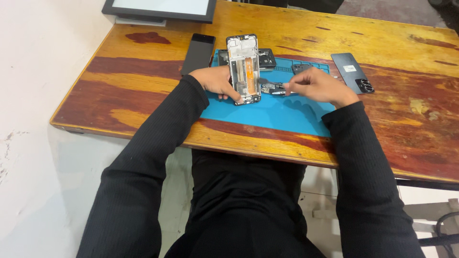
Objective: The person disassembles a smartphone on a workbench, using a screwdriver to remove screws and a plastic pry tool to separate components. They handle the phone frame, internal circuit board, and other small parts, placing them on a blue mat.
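**Opened phone held upright over the blue mat**

Head view: the left hand [216,81] has its grip closed around the left edge of an opened smartphone frame with bare metal and an orange strip inside [244,68], which stands tilted up on its near end on the blue rubber repair mat [272,114]. The right hand [319,86] sits just right of the frame, fingers pinched shut on a thin silver tool [272,85] (too small to say what kind) whose tip points left toward the frame's lower right edge. Beneath that tool a small dark component [270,89] lies on the mat.

The mat rests on a glossy wooden worktop with red and yellow grain [143,81]. Just behind the frame, on the mat's far edge, lies a dark phone part [266,56], half hidden. To the left, off the mat, a black rectangular phone screen [198,53] lies flat. To the right, well apart from the hands, lies a dark phone back cover with camera rings [353,72]. A black-framed display [160,8] sits at the far left corner. Both arms wear black ribbed sleeves.
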